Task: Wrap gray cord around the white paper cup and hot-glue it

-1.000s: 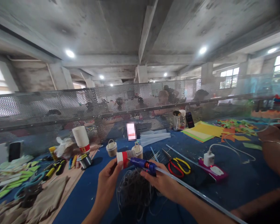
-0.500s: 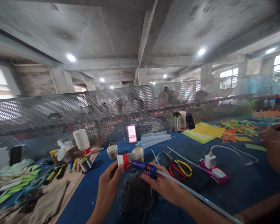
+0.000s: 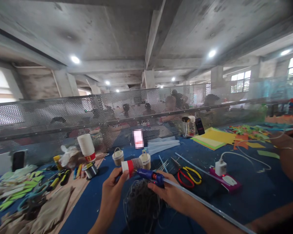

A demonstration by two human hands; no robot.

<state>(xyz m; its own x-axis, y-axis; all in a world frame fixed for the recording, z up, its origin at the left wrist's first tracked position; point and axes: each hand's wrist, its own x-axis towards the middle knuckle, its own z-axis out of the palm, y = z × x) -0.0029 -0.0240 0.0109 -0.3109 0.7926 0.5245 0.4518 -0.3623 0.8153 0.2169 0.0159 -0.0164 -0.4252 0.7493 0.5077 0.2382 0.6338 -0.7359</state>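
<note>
Cup [image 3: 130, 166], small, white w/ red band & grey string wound round it, held on its side above the table [image 3: 246, 198] at centre, just in front of the person. Left hand [image 3: 113, 187] grips it, fingers closed round its left end. Right hand [image 3: 169, 191] closed on a blue glue gun [image 3: 150, 175], nozzle touching the cup's wrapped end; a long clear glue stick [image 3: 210, 206] runs back from the gun toward lower right. Loose tangle of grey string [image 3: 141, 203] lies on the table under both hands. Just behind the cup: 2 small cup baskets w/ handles [image 3: 118, 156]. Right of them, red & yellow scissors [image 3: 187, 174], then a white charger [image 3: 220, 167] on a pink block w/ its cable. Left: stack of paper cups [image 3: 86, 147], spool beside it, pliers [image 3: 57, 178], green paper cut-outs [image 3: 17, 183]. Far right: yellow paper sheets [image 3: 216, 136] & another person's arm [image 3: 291, 159]. Perforated metal screen [image 3: 63, 113] runs across behind the table.
</note>
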